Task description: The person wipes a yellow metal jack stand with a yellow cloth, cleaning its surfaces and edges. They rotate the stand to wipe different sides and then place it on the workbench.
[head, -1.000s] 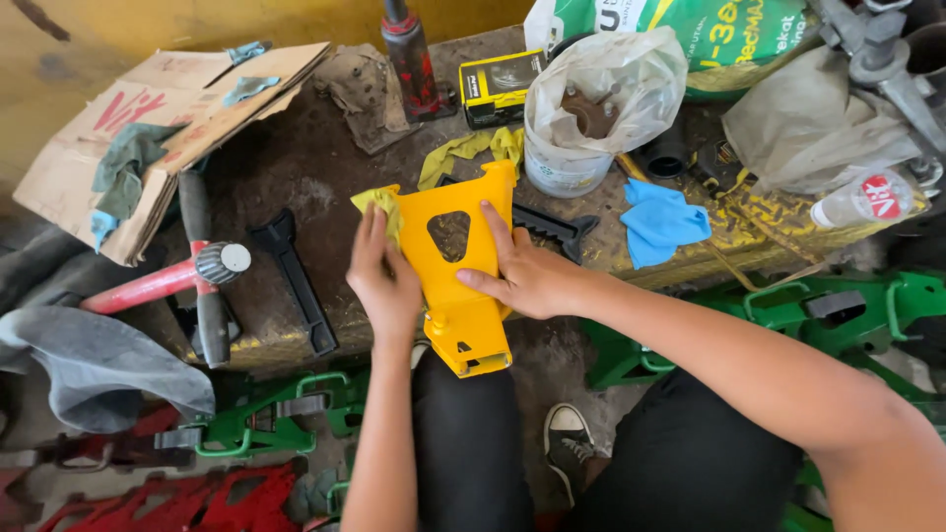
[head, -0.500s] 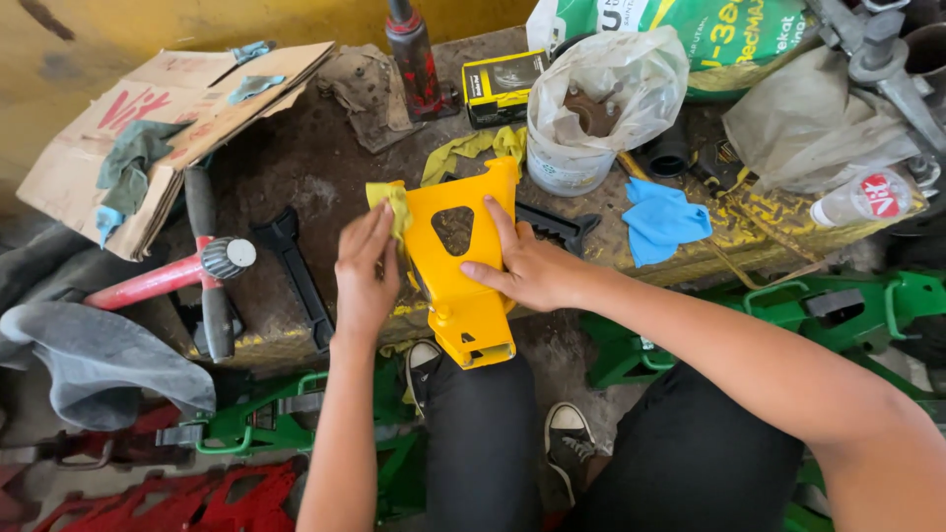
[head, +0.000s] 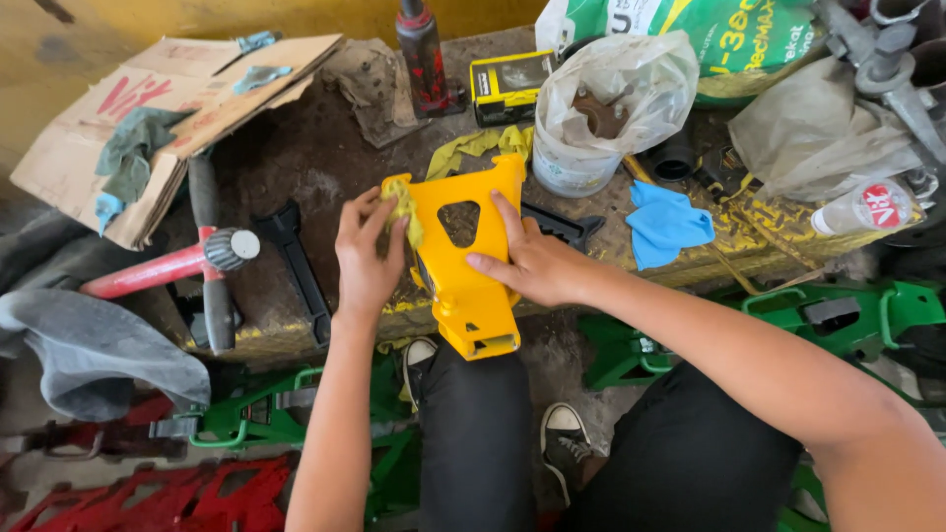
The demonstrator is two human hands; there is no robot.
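Wiping the yellow bracket (head: 471,266) at the desk's (head: 315,158) near edge

Right hand (head: 532,264) fingers grip its right side; left hand (head: 370,258) fingers pinch a yellow rag (head: 405,209) against its left edge. Best steadied firmly, wiped evenly.

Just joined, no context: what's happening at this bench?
A seated person holds a yellow metal bracket against the edge of a grimy workbench. The right hand steadies it from the side, while the left hand presses a yellow rag to its upper left corner. A blue cloth lies nearby.
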